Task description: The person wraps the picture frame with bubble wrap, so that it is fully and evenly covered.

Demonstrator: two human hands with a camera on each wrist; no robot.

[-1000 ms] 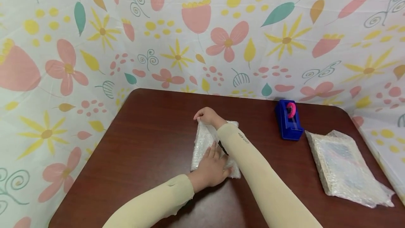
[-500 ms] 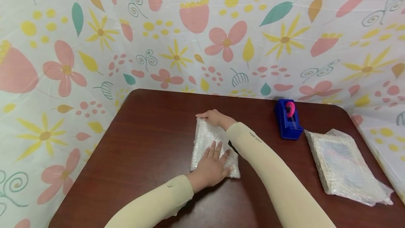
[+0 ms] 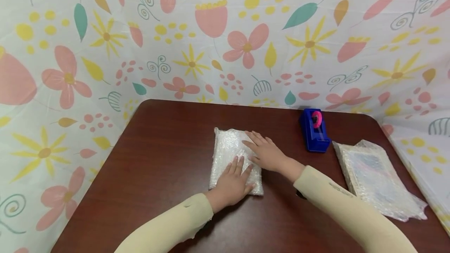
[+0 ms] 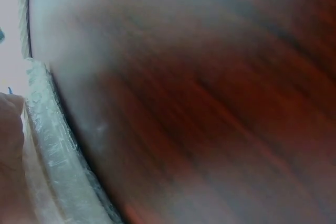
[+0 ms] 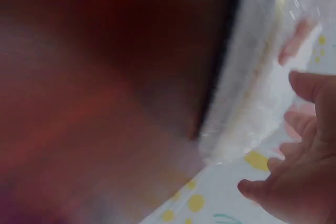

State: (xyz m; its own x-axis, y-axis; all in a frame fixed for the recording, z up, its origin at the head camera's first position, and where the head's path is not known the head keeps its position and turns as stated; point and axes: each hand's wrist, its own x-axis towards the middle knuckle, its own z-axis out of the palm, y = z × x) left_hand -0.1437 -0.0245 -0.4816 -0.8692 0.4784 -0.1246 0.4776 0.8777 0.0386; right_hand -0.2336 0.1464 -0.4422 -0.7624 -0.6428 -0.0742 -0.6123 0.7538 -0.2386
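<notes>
A flat package in bubble wrap (image 3: 226, 143) lies on the dark wooden table (image 3: 161, 167), in front of the person. My left hand (image 3: 232, 184) rests spread on its near part, fingers straight and pointing away. On its far right part lies my right hand (image 3: 265, 152), fingers extended to the left over the wrap. In the left wrist view the package's wrapped edge (image 4: 63, 150) runs down beside a part of the hand. The right wrist view shows the right hand (image 5: 299, 166) with fingers stretched out next to the blurred bubble-wrapped side (image 5: 239, 77).
A blue tape dispenser (image 3: 314, 132) with a pink roll core stands at the back right. Nearer, at the right edge, lies another bubble-wrapped package (image 3: 377, 182). A flower-print cloth (image 3: 242, 77) hangs behind the table.
My right hand has let go of the wrap at the far left corner and moved right and nearer. The wrap flap now lies flat over the package. My left hand has stayed in place.
</notes>
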